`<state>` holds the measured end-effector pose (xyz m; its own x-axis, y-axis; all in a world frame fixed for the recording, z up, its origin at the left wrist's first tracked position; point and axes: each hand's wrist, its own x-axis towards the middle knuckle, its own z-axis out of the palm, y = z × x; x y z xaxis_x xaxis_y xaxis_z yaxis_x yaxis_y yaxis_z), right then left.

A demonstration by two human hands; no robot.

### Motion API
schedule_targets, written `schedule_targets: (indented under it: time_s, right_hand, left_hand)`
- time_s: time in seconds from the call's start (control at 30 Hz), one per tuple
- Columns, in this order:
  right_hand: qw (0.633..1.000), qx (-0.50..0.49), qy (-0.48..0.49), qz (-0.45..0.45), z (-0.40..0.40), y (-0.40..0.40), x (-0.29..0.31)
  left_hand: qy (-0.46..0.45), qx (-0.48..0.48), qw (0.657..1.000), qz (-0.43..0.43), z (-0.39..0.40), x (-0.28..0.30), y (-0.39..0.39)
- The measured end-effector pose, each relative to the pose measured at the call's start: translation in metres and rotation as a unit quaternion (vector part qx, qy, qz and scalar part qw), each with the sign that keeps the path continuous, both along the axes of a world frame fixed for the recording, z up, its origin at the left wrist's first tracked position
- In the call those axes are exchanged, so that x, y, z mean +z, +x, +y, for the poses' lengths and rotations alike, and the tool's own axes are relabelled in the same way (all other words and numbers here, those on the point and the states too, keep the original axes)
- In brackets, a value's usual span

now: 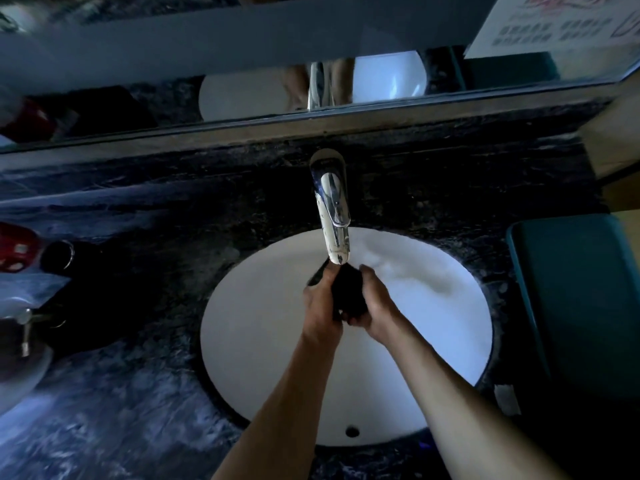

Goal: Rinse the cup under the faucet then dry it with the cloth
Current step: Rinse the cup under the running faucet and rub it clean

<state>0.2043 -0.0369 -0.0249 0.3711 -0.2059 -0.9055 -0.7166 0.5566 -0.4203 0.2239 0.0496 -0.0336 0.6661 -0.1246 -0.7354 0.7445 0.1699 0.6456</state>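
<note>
A dark cup [347, 289] is held over the white sink basin [263, 341], directly beneath the spout of the chrome faucet [332, 209]. My left hand [320, 306] wraps its left side and my right hand [375, 306] grips its right side and bottom. The cup's top end sits just under the spout tip. Whether water is running cannot be told in the dim light. No cloth is clearly in view.
Dark marbled counter [138, 393] surrounds the basin. A red container [17, 251] and a small metal tap [26, 327] sit at the left edge. A dark green bin [575, 306] stands at the right. A mirror [242, 64] runs along the back.
</note>
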Motion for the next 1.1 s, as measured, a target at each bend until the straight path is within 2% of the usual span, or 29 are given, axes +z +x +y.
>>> schedule_targets:
  time_s: [0.07, 0.17, 0.3, 0.4, 0.6, 0.73, 0.83, 0.93, 1.03, 1.1]
  right_hand:
    - [1.0, 0.014, 0.015, -0.006, -0.005, -0.006, 0.0]
    - [0.998, 0.007, -0.056, -0.02, -0.011, -0.011, -0.008]
    - [0.997, -0.023, -0.073, 0.002, -0.019, -0.02, -0.017]
    - [0.996, -0.038, -0.076, -0.001, -0.021, -0.021, -0.02]
    - [0.994, -0.05, -0.091, -0.029, -0.02, -0.017, -0.012]
    - [0.994, -0.06, -0.07, -0.049, -0.017, -0.014, -0.005]
    - [0.994, -0.068, -0.068, -0.056, -0.015, -0.014, -0.003]
    - [0.995, -0.054, -0.062, -0.062, -0.013, -0.012, 0.0]
    - [0.994, -0.057, -0.071, -0.058, -0.013, -0.011, 0.0]
    - [0.994, -0.06, -0.074, -0.056, -0.013, -0.011, 0.0]
  left_hand:
    - [-0.015, -0.02, 0.998, -0.052, 0.002, -0.003, -0.002]
    - [0.005, -0.067, 0.988, -0.138, 0.005, -0.002, -0.002]
    - [0.047, -0.044, 0.983, -0.17, 0.012, -0.001, 0.002]
    - [0.08, -0.12, 0.97, -0.194, 0.014, -0.007, 0.003]
    - [0.106, -0.175, 0.953, -0.225, 0.02, -0.012, 0.009]
    - [0.109, -0.151, 0.957, -0.224, 0.024, -0.01, 0.017]
    - [0.107, -0.189, 0.947, -0.237, 0.022, -0.008, 0.02]
    - [0.113, -0.171, 0.95, -0.236, 0.021, -0.009, 0.019]
    - [0.116, -0.202, 0.943, -0.239, 0.017, -0.009, 0.018]
    - [0.117, -0.18, 0.948, -0.235, 0.02, -0.015, 0.018]
